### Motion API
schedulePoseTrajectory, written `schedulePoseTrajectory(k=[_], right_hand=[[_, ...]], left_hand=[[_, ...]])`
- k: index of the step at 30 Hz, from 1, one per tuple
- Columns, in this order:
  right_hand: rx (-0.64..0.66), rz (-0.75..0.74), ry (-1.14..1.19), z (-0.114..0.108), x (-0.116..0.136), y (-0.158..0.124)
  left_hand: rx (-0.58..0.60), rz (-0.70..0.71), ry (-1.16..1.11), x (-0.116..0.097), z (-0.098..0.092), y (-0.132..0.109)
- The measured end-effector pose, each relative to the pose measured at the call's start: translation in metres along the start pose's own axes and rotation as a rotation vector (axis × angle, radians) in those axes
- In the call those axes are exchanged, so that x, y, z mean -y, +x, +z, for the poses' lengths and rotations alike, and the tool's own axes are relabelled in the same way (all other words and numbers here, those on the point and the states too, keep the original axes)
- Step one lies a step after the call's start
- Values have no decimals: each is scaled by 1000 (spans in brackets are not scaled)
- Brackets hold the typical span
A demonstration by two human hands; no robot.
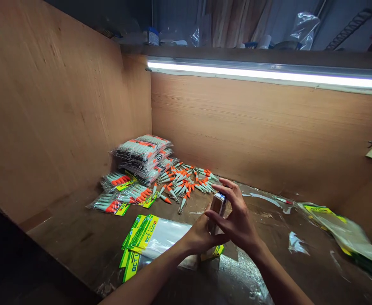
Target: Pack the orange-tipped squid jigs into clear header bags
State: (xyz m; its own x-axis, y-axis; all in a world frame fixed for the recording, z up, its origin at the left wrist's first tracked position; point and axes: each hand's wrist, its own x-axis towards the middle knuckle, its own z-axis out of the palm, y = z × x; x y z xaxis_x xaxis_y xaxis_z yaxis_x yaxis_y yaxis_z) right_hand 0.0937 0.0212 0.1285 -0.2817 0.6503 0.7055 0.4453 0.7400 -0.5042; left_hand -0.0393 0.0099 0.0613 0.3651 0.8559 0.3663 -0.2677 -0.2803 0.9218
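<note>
A dark worktop (77,239) was enclosed by plywood panels (262,131) at the left, back and right. The back panel was lit from its upper edge by a long light tube (268,76). At the right, a batch of clear bags (348,233) with yellow headers was laid flat. Nearer the middle, printed bags (169,237), marked "BCT LURE", were fanned over one another and partly covered by the left forearm. In the far left corner, clear packs (144,152) of pale, orange-ended lures were stacked in layers. Filled bags (131,192) with yellow labels were laid in front of that stack, and loose lures (186,180) were heaped beside it.

Above the worktop, a small box-like object (216,209) was held upright between both hands. Its lower part was gripped by the left hand (201,231), partly closed; how its hidden fingertips were set could not be told. Its upper part was clasped by the right hand (236,216), whose thumb and fingers were curved apart around it. To the right, a torn white scrap (297,243) was left on the surface.
</note>
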Motion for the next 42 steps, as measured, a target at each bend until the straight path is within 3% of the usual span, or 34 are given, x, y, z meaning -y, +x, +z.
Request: schedulePoseTrajectory(k=[5, 12, 18, 22, 24, 27, 30, 32, 35, 36, 38, 42], right_hand=[[-3, 7, -1, -5, 4, 1], [-115, -6, -44, -10, 8, 3], [-333, 10, -40, -28, 13, 8], [-463, 53, -65, -53, -8, 15], [-406, 100, -194, -68, -35, 16], [-177, 162, -466, -82, -80, 4], [-98, 278, -607, -77, -104, -23], [45, 310, -402, -62, -98, -44], [508, 438, 243, -31, -70, -68], [600, 498, 430, -22, -61, -72], [636, 596, 683, -6, -51, -76], [407, 651, 762, 9, -62, -73]], left_hand=[[14, 31, 7, 4, -1, 1], [-5, 1, -26, 9, -4, 0], [1, -55, 7, 24, -9, -4], [28, -169, -136, 35, -11, -5], [29, -223, -335, 38, -13, -4], [45, -257, -607, 37, -16, -3], [70, -242, -724, 30, -18, -2], [83, -216, -750, 25, -17, -2], [100, -195, -757, 24, -17, -3], [97, -196, -748, 25, -17, -3], [64, -216, -704, 27, -19, -4], [-9, -287, -510, 28, -20, -3]])
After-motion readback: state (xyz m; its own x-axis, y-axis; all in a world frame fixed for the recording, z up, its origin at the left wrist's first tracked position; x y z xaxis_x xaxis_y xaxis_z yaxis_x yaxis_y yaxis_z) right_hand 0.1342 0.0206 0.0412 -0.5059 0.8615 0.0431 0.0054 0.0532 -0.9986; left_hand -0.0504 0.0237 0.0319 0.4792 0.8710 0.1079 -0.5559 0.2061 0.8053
